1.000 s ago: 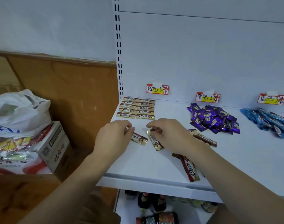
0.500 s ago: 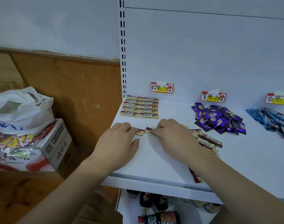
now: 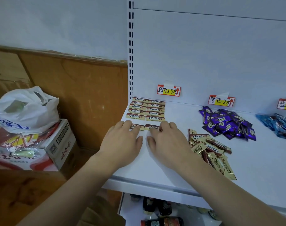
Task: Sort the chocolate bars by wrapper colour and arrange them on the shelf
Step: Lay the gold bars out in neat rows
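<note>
On the white shelf (image 3: pixel 155 168), brown-and-gold chocolate bars (image 3: pixel 147 109) lie in two neat columns at the back left corner. Just in front of them, my left hand (image 3: pixel 122 144) presses flat fingers on one brown bar (image 3: pixel 136 126), and my right hand (image 3: pixel 168 142) presses on a second brown bar (image 3: pixel 152 127) beside it. Both bars lie end to end as a new row. A loose heap of brown bars (image 3: pixel 210 149) sits right of my right wrist. Purple bars (image 3: pixel 227 123) are piled behind it, and blue bars (image 3: pixel 277 124) at the far right.
Three price labels hang on the back panel: brown (image 3: pixel 168 90), purple (image 3: pixel 221 100), blue (image 3: pixel 285 104). Left of the shelf, a white plastic bag (image 3: pixel 26 110) sits on a cardboard box (image 3: pixel 60 144) against a wooden wall. Bottles (image 3: pixel 157 207) stand on the lower shelf.
Both hands slid the two brown bars away from me, from mid-shelf up to just in front of the arranged columns, and turned them level, end to end.
</note>
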Demonstrator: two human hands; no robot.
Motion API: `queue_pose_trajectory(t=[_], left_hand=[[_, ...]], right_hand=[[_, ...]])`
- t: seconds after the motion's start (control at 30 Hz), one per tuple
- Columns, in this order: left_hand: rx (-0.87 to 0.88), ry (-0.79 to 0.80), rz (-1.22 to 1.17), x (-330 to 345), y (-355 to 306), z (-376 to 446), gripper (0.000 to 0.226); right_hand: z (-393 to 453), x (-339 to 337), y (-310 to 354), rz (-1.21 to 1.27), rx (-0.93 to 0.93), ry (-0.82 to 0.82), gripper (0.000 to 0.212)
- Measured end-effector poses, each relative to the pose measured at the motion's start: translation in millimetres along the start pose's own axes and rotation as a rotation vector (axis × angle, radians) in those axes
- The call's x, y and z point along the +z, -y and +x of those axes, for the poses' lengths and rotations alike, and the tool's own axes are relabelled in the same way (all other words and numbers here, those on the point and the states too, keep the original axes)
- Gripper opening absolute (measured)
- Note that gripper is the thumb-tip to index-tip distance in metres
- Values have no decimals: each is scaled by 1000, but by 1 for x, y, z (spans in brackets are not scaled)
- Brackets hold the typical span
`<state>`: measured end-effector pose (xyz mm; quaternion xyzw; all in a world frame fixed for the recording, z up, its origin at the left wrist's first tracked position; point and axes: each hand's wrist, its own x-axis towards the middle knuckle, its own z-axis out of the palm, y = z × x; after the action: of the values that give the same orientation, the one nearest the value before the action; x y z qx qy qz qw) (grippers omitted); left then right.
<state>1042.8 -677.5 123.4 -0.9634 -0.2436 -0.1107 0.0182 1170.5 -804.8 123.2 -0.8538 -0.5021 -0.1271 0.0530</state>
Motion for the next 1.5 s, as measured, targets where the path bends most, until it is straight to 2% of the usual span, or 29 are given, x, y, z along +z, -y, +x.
queue_pose_trajectory(t=[0.27,1.03,1.2,1.33,1.5], left_hand=[[-28,15,-13,10,4,15,51],[-53,5,-97,2,0,12,54],[38,-66,-159,-9,-22,4,43],[162,-46,-282,-17,-67,-5,33],[199,11,-338,-12,-111,-1,37]], right_hand=[[8,9,4,11,50,-33,54],[-1,-5,2,40,74,-16,53],[-17,-30,-30,68,29,6,58],[-42,-46,-80,126,44,-28,34],[-80,-66,-127,195,181,-54,23]])
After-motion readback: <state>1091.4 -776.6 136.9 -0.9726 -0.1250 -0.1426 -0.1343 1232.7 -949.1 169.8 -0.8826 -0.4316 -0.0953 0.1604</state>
